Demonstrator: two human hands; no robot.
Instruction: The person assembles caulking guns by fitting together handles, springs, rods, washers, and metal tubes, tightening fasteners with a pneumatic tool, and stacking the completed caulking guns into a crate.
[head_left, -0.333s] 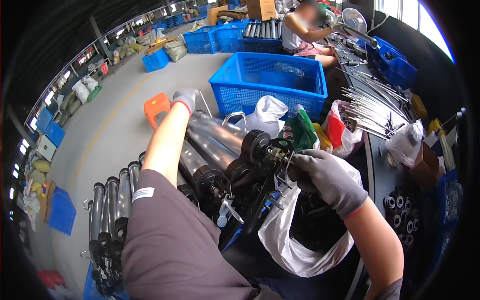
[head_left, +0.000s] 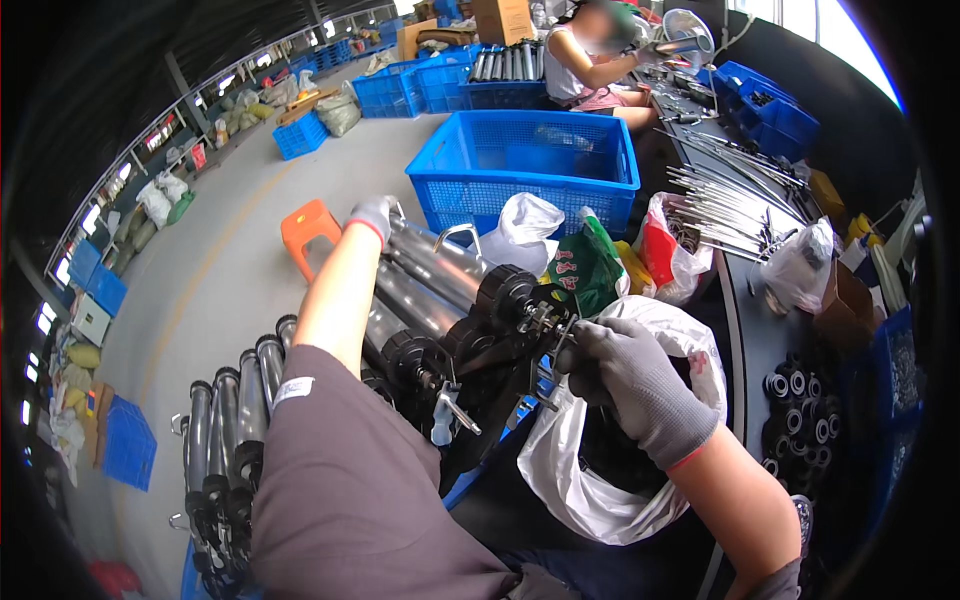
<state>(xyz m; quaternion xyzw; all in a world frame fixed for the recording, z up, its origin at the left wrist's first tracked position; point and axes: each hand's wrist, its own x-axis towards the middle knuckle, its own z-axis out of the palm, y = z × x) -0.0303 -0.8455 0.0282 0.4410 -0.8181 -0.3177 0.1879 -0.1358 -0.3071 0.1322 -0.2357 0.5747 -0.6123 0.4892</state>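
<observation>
My left hand [head_left: 374, 216], in a grey glove, is closed around the far end of a shiny metal tube [head_left: 436, 272]. That tube lies slanted on a stack of similar tubes, and its near end carries a round black ribbed cap [head_left: 505, 290]. At this cap, my gloved right hand [head_left: 640, 385] pinches a small metal fitting [head_left: 545, 322]; its fingertips are partly hidden. Below the cap, another tube's black cap [head_left: 410, 355] has a metal rod and a pale clip [head_left: 443, 418] sticking out. A white plastic bag [head_left: 550, 480] with dark parts inside sits under my right hand.
A large blue crate [head_left: 520, 190] stands ahead. Several capped tubes [head_left: 222, 420] lie at left, near an orange stool [head_left: 308, 232]. Thin metal rods [head_left: 735, 210] and black ring parts [head_left: 800, 410] are on the right-hand bench. A co-worker [head_left: 590, 60] sits beyond, holding a tube.
The view has shifted slightly. A thin wire handle beside my left hand has swung down toward the tube end. My right hand stays at the fitting. The co-worker's tube has turned.
</observation>
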